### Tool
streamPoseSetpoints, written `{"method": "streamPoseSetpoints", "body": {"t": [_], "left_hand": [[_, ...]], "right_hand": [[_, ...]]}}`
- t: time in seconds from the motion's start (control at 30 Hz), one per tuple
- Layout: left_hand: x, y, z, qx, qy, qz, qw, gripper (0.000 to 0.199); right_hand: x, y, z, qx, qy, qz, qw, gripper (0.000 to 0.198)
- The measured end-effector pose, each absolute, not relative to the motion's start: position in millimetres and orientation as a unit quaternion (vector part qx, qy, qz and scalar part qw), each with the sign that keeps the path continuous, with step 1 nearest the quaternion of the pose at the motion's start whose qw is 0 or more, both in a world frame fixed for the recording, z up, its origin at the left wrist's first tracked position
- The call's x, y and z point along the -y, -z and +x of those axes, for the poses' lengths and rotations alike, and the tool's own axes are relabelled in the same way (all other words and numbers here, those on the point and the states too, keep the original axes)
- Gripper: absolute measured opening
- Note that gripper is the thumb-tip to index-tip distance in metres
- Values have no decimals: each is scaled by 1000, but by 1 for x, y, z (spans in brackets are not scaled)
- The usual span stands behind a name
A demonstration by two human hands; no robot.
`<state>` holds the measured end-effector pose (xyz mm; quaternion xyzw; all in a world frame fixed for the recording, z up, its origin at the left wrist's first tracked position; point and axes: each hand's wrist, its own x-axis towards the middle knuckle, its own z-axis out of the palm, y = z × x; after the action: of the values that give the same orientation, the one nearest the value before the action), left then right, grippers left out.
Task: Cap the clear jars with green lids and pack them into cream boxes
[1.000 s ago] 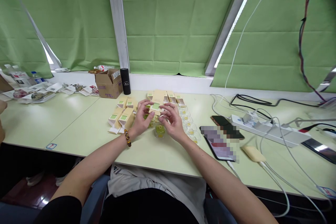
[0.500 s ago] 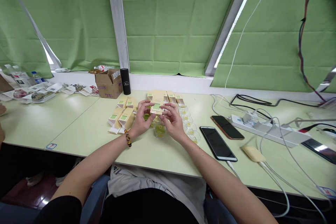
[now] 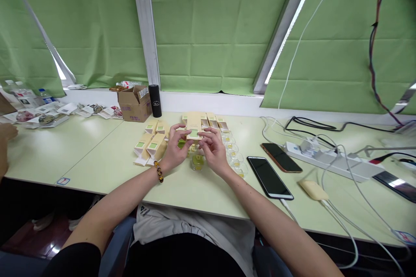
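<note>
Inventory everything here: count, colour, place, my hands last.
Held carton: one, tan, centre
Other cartons: several, tan, left and behind
Clear containers: several, greenish inside, centre
Box: one, brown, back left
Cylinder: one, black, beside box
Bottles: several, clear, far left
Packages: several, white, far left
Phones: at least two, dark, right
Power strip: one, white, right
Cables: several, mixed, right
Curtains: several, green, background
Tabletop: pale, foreground
Co-worker's hand: one, left edge
Left hand, right hand: one each, holding carton
</note>
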<state>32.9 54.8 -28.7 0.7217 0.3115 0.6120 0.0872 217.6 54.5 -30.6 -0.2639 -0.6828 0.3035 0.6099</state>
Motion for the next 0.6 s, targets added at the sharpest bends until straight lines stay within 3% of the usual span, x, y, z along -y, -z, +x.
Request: {"method": "streamPoseSetpoints", "body": {"t": [0.33, 0.47, 0.6], "left_hand": [[-53, 25, 31, -326, -559, 762, -15, 56], [-54, 24, 30, -344, -570, 746, 26, 56], [-58, 23, 29, -364, -587, 714, 116, 51]], "right_hand": [[-53, 29, 220, 727, -277, -233, 583, 39], [-49, 24, 224, 765, -225, -224, 561, 47], [-46, 20, 226, 803, -155, -189, 543, 37]]}}
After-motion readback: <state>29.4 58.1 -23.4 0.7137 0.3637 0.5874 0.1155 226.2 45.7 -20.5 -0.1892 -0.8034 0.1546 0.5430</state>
